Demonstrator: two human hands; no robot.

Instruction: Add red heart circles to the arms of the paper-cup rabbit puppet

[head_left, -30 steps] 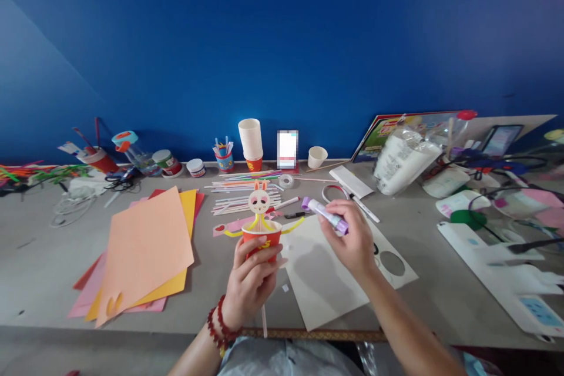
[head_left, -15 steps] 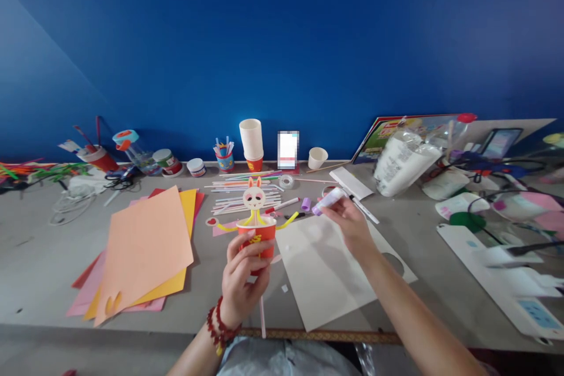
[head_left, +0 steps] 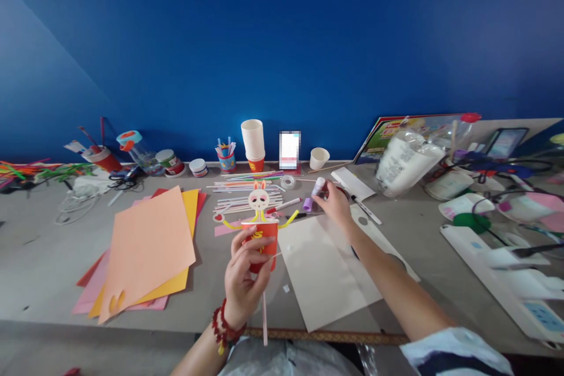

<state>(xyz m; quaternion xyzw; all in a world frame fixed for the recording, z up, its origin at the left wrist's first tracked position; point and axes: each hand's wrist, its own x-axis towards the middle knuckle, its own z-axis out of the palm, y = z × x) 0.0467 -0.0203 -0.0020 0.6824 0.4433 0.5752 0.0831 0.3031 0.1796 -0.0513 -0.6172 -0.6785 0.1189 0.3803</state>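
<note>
My left hand (head_left: pixel 247 275) is wrapped round a red paper cup (head_left: pixel 271 231) with yellow marks. Out of the cup's top rises a white rabbit head (head_left: pixel 258 199) with pink ears, on yellow strips; a yellow arm reaches out on each side, the left one ending in a disc with a red heart. A pale straw (head_left: pixel 265 320) hangs below the cup. With its fingertips my right hand (head_left: pixel 337 205) grips a white and purple glue stick (head_left: pixel 318 186), held nearly upright above the table. Just beside it lies the purple cap (head_left: pixel 307 204).
A white sheet (head_left: pixel 319 270) lies right of the cup, coloured paper (head_left: pixel 152 241) to the left. Behind are straws (head_left: pixel 238 202), tape (head_left: pixel 288 181), stacked cups (head_left: pixel 252 138) and a small white cup (head_left: pixel 319 158). A power strip (head_left: pixel 480 273) with cables and bagged cups (head_left: pixel 408 164) fill the right.
My right hand has moved away from me and slightly left, turning the glue stick from slanted to nearly upright beside the cap. My left hand still holds the cup in about the same place.
</note>
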